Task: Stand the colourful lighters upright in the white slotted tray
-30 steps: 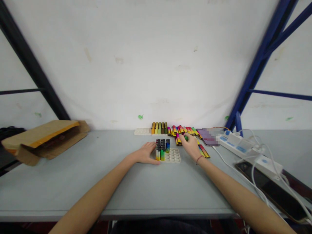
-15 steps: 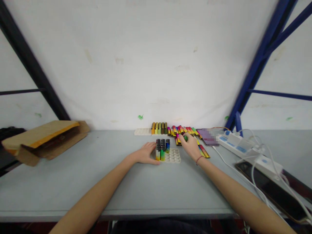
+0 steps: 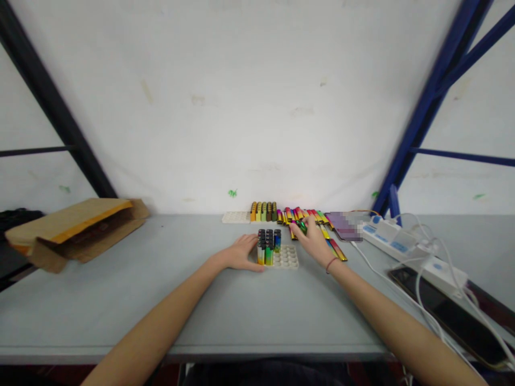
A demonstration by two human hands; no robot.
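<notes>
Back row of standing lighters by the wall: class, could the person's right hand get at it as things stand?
Probably yes: the right hand, gripping a lighter, is near the back row, with only loose lighters between.

My right hand [image 3: 316, 244] has drawn in a little toward the far right corner of the white tray [image 3: 287, 260]. The 1 green lighter [image 3: 301, 227] at my fingertips has come with it: 1 second ago it sat further right of the tray, on the loose pile [image 3: 311, 216] behind it. Now it is tilted in my grip, nearer that corner, and fewer lighters show just behind the tray.
</notes>
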